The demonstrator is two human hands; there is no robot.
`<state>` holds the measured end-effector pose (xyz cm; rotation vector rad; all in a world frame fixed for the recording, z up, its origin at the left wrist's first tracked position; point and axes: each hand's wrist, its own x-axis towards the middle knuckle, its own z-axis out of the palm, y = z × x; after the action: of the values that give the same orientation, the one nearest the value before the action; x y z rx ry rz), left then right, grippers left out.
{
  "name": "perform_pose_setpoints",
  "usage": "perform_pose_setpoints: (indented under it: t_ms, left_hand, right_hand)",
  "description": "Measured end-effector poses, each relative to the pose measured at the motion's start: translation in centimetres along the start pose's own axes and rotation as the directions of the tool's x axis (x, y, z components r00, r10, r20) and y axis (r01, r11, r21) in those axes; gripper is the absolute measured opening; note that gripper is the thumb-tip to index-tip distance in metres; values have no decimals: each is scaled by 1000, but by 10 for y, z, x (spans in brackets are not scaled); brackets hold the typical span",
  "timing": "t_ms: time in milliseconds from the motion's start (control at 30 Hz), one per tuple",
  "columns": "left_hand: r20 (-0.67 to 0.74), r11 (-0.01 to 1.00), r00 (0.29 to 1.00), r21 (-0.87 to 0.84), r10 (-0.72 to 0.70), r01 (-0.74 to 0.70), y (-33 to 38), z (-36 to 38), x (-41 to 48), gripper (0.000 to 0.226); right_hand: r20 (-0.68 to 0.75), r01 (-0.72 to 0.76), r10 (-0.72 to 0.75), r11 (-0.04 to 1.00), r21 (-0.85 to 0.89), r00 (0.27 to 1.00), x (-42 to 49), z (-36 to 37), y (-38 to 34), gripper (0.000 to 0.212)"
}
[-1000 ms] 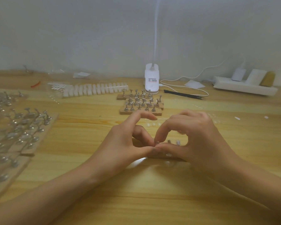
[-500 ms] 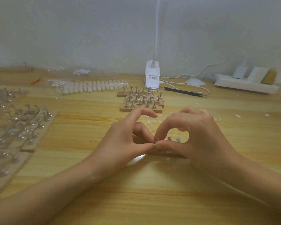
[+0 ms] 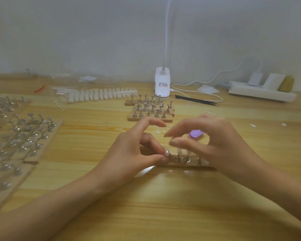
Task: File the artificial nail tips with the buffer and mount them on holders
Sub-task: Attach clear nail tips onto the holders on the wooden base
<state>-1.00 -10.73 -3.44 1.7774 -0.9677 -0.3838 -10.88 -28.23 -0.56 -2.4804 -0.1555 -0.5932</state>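
Left fingers still pinching nail tip, right fingers lifted away, grip unclear, holder strip uncovered

One head-worn wide view faces forward and down across the table. It sits close above, the wall beyond.

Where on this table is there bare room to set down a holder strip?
Bare table between the forearms, near edge; more between the right hand and the power strip, bar small scraps. Crowded: holder boards at left, holder strips at back.
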Motion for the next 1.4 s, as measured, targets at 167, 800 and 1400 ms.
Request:
perform_pose_setpoints:
  t_ms: [167, 800, 1400]
  left_hand:
    - [-2, 1000, 1000, -6, -9, 9, 0, 0, 0, 58]
    - [-3, 1000, 1000, -11, 11, -11, -1, 0, 0, 55]
    - [-4, 999, 999, -2, 35, -35, -2, 0, 1, 55]
  right_hand:
    - [0, 240, -246, 946, -219, 969, -3, -9, 3, 25]
    - [21, 221, -220, 963, -152, 975, -13, 1, 15, 24]
    - [-41, 144, -155, 969, -203, 987, -7, 14, 3, 26]
